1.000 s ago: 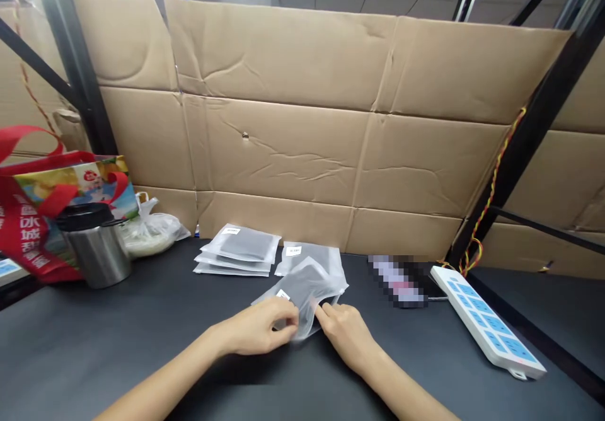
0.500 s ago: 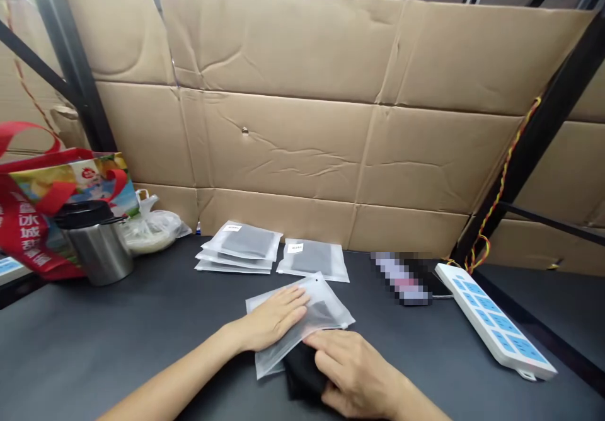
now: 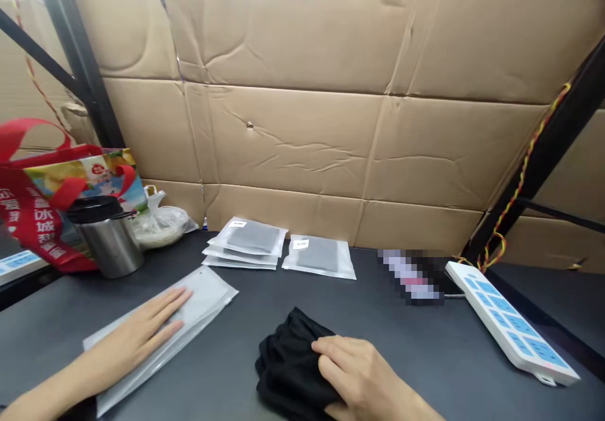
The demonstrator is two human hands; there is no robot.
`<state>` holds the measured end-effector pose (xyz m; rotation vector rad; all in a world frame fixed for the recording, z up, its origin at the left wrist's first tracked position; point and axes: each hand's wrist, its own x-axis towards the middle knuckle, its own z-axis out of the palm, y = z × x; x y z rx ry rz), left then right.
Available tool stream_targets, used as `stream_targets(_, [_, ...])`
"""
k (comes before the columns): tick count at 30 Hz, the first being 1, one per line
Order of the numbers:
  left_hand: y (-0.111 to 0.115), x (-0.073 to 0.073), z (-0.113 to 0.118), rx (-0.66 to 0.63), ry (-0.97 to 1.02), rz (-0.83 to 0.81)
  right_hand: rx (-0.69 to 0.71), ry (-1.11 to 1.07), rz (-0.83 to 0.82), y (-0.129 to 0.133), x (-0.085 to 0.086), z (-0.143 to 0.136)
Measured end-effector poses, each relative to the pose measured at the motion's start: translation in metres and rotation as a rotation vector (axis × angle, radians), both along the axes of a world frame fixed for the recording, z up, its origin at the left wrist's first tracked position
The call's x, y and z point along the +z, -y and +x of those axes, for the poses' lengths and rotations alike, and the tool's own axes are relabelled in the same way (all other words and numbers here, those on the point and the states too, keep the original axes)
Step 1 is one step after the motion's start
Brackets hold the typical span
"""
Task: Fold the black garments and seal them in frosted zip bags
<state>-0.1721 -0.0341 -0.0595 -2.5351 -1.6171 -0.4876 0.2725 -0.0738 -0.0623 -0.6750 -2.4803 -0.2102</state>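
My left hand [image 3: 146, 333] lies flat, fingers stretched out, on a frosted zip bag [image 3: 198, 298] at the left front of the dark tabletop. The bag looks flat, with a slider at its right corner. To the right, my right hand [image 3: 362, 370] grips a crumpled black cloth [image 3: 293, 364] between thumb and fingers. The cloth rests on the table, apart from the bag. What kind of garment or fabric it is, I cannot tell. Behind both hands lie a stack of filled zip bags [image 3: 255, 237] and a single filled zip bag [image 3: 319, 257], each with a white label.
A steel mug [image 3: 111, 244], a red shopping bag [image 3: 51, 219] and a knotted plastic bag [image 3: 163, 225] stand at the left. A power strip [image 3: 513, 326] and a pixelated phone-like object [image 3: 416, 276] lie at the right. A cardboard wall [image 3: 293, 125] closes the back.
The black cloth has come out from the frosted zip bag and lies in front of me, held by my right hand. My left hand and the bag have moved left.
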Motion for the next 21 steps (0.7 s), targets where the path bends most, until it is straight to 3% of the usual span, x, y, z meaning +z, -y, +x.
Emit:
stream_targets(2, [-0.004,-0.001,-0.039,0.063,0.008,-0.044,-0.103,0.024,-0.058,0.003,0.004,-0.008])
stream_targets(4, [-0.010,0.003,-0.064,0.070,-0.013,-0.052,-0.177,0.005,-0.080,0.008,0.010,-0.019])
stream_targets(7, [-0.019,0.016,-0.057,0.143,-0.028,0.077,-0.274,-0.063,-0.081,0.014,0.017,-0.036])
stream_targets(10, [-0.016,0.031,0.007,0.177,0.097,0.204,-0.395,-0.029,-0.056,0.018,0.022,-0.052])
stream_targets(13, [-0.002,0.035,0.098,0.039,0.247,-0.034,-0.480,-0.018,-0.114,0.017,0.030,-0.059])
stream_targets(16, [0.007,0.030,0.169,-0.037,0.322,-0.268,-0.493,-0.280,-0.374,0.011,0.042,-0.045])
stream_targets(18, [0.004,0.025,0.192,-0.060,0.337,-0.328,-0.530,-0.506,-0.522,0.004,0.045,-0.022])
stream_targets(21, [-0.009,0.023,0.195,-0.089,0.372,-0.357,-0.672,-0.697,-0.645,-0.005,0.037,0.024])
